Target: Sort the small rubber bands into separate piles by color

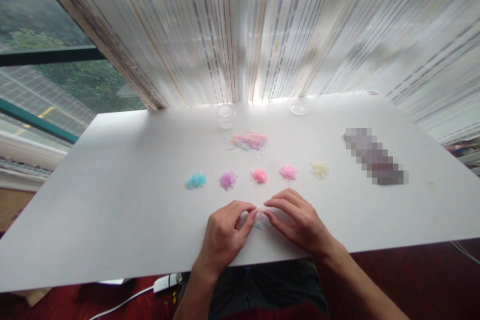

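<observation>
Near the table's front edge, a small mixed pile of rubber bands [259, 221] lies between my hands. My left hand [229, 230] has thumb and index finger pinched at its upper left; what they hold is too small to name. At its right side is my right hand [296, 220], thumb and index finger apart. Beyond them is a row of small piles: teal [197, 180], purple [228, 180], coral [259, 176], pink [288, 172] and pale yellow [320, 170]. A larger mixed pile [249, 141] lies behind the row.
A clear round container [225, 116] and a clear lid [298, 109] stand at the back of the white table [112, 195]. A pixelated object [376, 157] lies at the right. Striped curtains [243, 35] hang behind. A power strip [167, 282] is on the floor.
</observation>
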`<state>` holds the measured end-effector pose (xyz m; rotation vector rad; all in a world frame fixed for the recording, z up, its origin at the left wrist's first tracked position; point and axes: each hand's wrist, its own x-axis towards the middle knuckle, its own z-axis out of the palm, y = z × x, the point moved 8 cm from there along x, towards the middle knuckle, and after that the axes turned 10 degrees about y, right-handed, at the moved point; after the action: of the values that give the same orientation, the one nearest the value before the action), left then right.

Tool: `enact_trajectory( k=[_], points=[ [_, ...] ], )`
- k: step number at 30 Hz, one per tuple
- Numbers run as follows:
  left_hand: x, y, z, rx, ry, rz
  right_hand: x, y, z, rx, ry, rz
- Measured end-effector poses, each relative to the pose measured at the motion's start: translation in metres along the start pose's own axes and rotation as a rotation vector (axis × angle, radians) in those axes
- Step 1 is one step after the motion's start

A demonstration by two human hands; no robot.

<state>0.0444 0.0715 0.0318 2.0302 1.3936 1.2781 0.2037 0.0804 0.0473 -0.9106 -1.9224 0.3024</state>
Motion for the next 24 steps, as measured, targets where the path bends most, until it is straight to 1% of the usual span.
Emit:
enact_trajectory(
  k=[7,12,24],
  points=[
    [0.0008,-0.001,0.0017,0.008,-0.007,-0.01,-0.0021,0.004,-0.0045,0.019,0.036,0.025],
    [0.0016,-0.0002,0.0017,0.026,-0.008,-0.008,-0.0025,0.0028,-0.0025,0.028,0.02,0.027],
    [0.002,0.0019,0.0006,0.038,-0.01,-0.016,-0.001,0.0005,-0.0038,0.011,0.047,0.015]
  ],
)
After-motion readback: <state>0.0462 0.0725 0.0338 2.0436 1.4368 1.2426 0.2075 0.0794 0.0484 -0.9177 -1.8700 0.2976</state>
